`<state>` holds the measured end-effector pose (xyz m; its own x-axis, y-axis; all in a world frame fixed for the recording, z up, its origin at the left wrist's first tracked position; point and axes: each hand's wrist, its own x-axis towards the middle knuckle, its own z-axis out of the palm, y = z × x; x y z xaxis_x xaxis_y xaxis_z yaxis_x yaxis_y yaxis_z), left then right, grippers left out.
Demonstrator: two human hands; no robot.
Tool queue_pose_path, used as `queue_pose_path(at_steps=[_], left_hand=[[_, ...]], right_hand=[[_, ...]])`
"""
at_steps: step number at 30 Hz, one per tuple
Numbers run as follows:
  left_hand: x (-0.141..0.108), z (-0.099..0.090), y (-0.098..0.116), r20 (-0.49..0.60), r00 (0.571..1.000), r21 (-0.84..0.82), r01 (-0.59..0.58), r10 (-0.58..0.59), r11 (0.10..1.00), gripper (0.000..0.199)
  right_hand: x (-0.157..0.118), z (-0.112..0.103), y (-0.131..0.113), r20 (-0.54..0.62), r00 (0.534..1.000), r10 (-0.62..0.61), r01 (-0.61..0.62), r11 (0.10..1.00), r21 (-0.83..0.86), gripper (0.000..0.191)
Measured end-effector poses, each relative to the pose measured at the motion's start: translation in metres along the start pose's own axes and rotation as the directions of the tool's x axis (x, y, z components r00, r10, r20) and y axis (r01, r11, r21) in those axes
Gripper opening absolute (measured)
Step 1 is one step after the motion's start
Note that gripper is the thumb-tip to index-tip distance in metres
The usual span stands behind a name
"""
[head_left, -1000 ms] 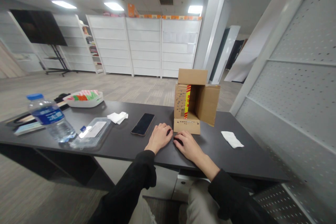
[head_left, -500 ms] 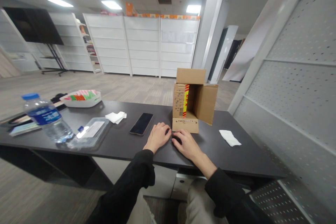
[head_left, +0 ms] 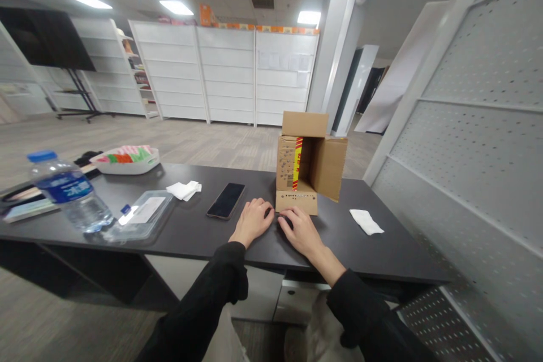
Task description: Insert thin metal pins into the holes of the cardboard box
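My left hand [head_left: 253,219] rests palm down on the dark desk, with fingers loosely bent and apart from any object. Just right of it lies my right hand [head_left: 302,231], also palm down, its thumb spread from the fingers. A narrow gap separates the two hands. Nothing shows in either one, though the space beneath the palms is hidden. Close beyond the right fingertips is a cardboard box [head_left: 286,167], its open side facing me and its flaps spread. Yellow-and-red tape runs down the box. Left of my left hand lies a black smartphone [head_left: 226,201].
A water bottle [head_left: 70,189] stands by a clear plastic case [head_left: 144,216] on the left. Behind them is a white tray [head_left: 127,167] with colourful pieces. Folded tissue [head_left: 184,190] and another white tissue [head_left: 366,222] lie on the desk [head_left: 335,249]. A perforated panel [head_left: 466,153] borders the right side.
The view has turned slightly right, so the scene sits a little farther left. Both hands stay at nearly the same place on the desk, and the objects have not moved.
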<state>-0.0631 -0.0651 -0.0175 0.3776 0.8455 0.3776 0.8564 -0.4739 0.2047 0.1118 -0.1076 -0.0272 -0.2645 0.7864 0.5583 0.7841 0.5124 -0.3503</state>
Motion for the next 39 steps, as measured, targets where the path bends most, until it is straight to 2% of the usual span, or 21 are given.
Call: queue_pose_path(at_steps=[10,20,29,39], left_hand=[[-0.001,0.001,-0.002,-0.014,1.0,-0.007,-0.01,0.01,1.0,0.022],[-0.001,-0.002,0.0,0.003,1.0,-0.01,0.003,-0.002,1.0,0.023],[-0.001,-0.006,0.003,0.023,0.999,0.005,0.024,-0.024,1.0,0.024],[0.0,-0.005,0.002,0.02,1.0,-0.008,0.024,-0.024,1.0,0.023]], right_hand=[[0.003,0.001,0.009,-0.079,0.996,0.037,-0.038,0.999,-0.015,0.019],[0.018,0.0,0.023,-0.18,0.982,0.056,-0.073,0.993,-0.088,0.023],[0.032,0.004,0.035,-0.22,0.971,0.092,-0.13,0.978,-0.166,0.024],[0.028,0.011,0.038,-0.22,0.969,0.114,-0.153,0.973,-0.172,0.033]])
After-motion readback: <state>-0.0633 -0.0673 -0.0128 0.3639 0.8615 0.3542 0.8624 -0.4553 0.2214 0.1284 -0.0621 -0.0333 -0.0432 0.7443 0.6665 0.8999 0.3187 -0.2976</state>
